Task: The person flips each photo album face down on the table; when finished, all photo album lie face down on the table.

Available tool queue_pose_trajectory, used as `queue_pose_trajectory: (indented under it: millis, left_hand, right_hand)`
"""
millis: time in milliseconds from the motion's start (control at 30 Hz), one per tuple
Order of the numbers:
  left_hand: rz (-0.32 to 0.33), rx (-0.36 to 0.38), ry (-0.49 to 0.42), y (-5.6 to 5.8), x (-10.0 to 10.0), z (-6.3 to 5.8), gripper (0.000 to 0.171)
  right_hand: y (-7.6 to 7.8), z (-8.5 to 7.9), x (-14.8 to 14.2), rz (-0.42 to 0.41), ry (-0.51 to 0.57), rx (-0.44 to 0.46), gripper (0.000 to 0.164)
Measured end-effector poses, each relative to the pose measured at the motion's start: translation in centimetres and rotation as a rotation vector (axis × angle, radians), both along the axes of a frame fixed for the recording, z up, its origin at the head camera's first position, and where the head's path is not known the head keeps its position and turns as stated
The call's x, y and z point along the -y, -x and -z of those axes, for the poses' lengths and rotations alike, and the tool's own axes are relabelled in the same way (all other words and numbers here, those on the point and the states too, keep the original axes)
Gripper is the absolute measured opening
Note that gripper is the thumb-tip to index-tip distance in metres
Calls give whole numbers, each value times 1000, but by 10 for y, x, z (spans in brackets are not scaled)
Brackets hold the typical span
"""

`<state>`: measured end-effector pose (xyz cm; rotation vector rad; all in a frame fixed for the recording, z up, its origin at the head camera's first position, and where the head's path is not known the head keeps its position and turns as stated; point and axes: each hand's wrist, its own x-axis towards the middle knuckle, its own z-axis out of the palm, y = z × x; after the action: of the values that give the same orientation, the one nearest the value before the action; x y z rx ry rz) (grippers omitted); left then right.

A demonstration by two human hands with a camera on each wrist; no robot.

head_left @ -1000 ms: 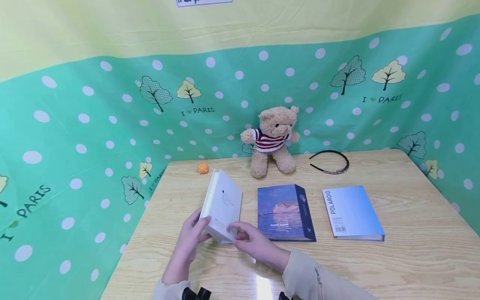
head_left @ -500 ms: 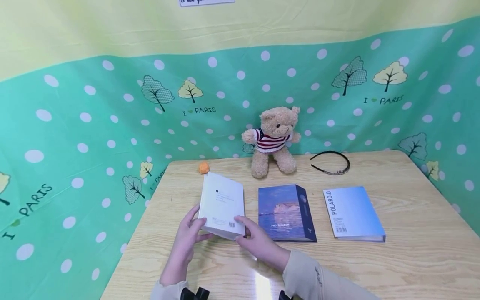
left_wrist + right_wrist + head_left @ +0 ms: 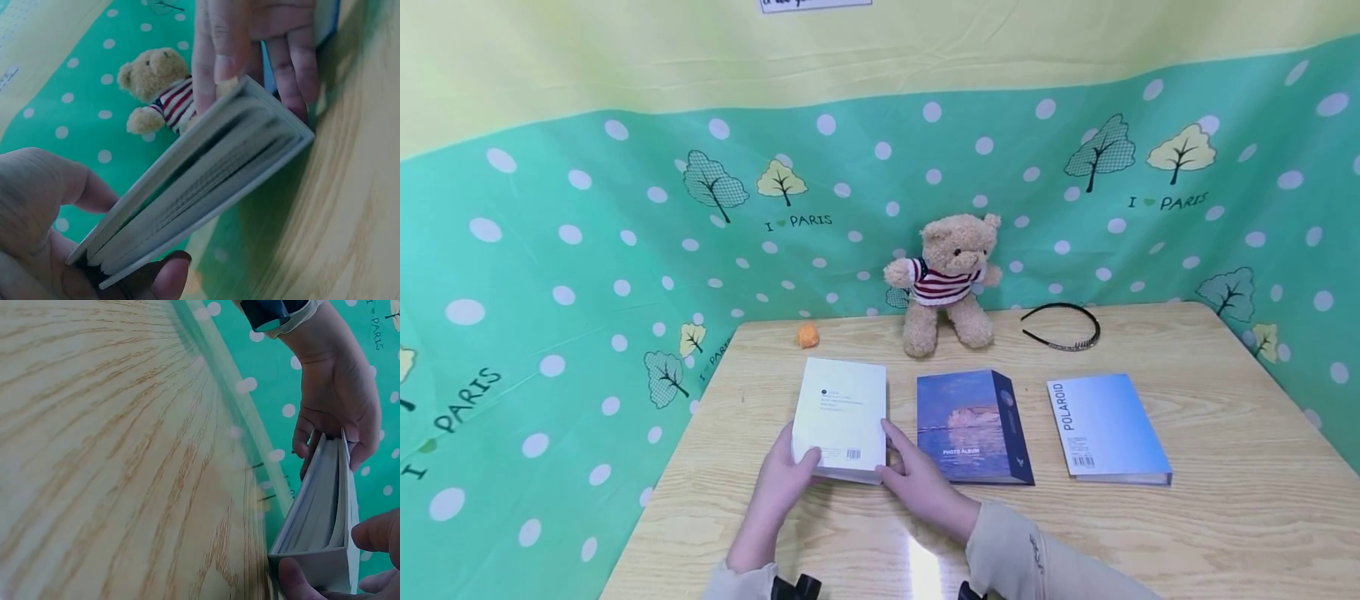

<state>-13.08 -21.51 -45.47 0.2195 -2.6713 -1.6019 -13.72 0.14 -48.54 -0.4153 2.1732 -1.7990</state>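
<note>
A white photo album point(image 3: 838, 408) with a barcode and small print on its upward-facing cover is held a little above the table, tilted. My left hand point(image 3: 781, 475) grips its left edge, thumb on the cover and fingers beneath. On the right edge my right hand point(image 3: 917, 475) pinches the album. In the left wrist view the page ends of the album point(image 3: 200, 181) show between its two covers. The right wrist view shows the spine of the album point(image 3: 319, 569) beside my right hand, with my left hand point(image 3: 340, 394) at the far end.
A blue photo album point(image 3: 958, 425) lies just right of my hands, and a pale blue Polaroid album point(image 3: 1108, 425) farther right. Behind them are a teddy bear point(image 3: 943, 283), a black headband point(image 3: 1060, 327) and a small orange ball point(image 3: 807, 336). A patterned curtain point(image 3: 647, 208) backs the table point(image 3: 1225, 400).
Between both hands the white album has turned and tipped back lower, so its printed cover now faces up more squarely. The right hand has shifted from the cover's lower corner to its right edge.
</note>
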Motion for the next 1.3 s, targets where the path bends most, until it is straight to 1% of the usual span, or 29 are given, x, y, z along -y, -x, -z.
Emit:
queue_pose_trajectory:
  millis: [100, 167, 233, 333, 400, 433, 533, 633, 733, 833, 967, 1067, 1133, 1300]
  left_hand:
    - [5, -21, 118, 1, 1, 3, 70]
    - [10, -27, 152, 2, 1, 5, 74]
    - [17, -41, 169, 3, 1, 7, 77]
    - [36, -67, 170, 4, 2, 9, 83]
    - [59, -88, 173, 5, 3, 11, 89]
    - [69, -90, 185, 5, 3, 12, 95]
    - [88, -71, 241, 5, 2, 14, 113]
    - [93, -31, 319, 5, 1, 17, 124]
    - [95, -6, 360, 5, 0, 19, 123]
    - [99, -9, 376, 5, -1, 20, 118]
    - [99, -4, 408, 4, -1, 21, 112]
    - [104, 9, 456, 3, 0, 20, 108]
    - [111, 16, 472, 2, 0, 20, 105]
    - [115, 35, 463, 0, 1, 19, 100]
  right_hand:
    - [1, 1, -1, 7, -15, 2, 72]
    - [2, 1, -1, 10, -31, -8, 70]
    - [3, 2, -1, 10, -43, -27, 68]
    - [3, 2, -2, 7, -60, -54, 66]
    - [3, 3, -2, 7, -70, -67, 66]
    - [3, 3, -2, 7, -75, -71, 66]
    - [3, 3, -2, 12, -106, -84, 67]
    - [2, 1, -1, 24, -152, -99, 66]
    - [1, -1, 0, 41, -197, -120, 65]
    - [0, -4, 0, 53, -220, -137, 63]
    - [-1, -6, 1, 52, -236, -131, 62]
    - [-2, -5, 0, 41, -227, -106, 63]
    - [-2, -5, -1, 32, -211, -84, 62]
    - [-3, -3, -5, -12, -153, -33, 61]
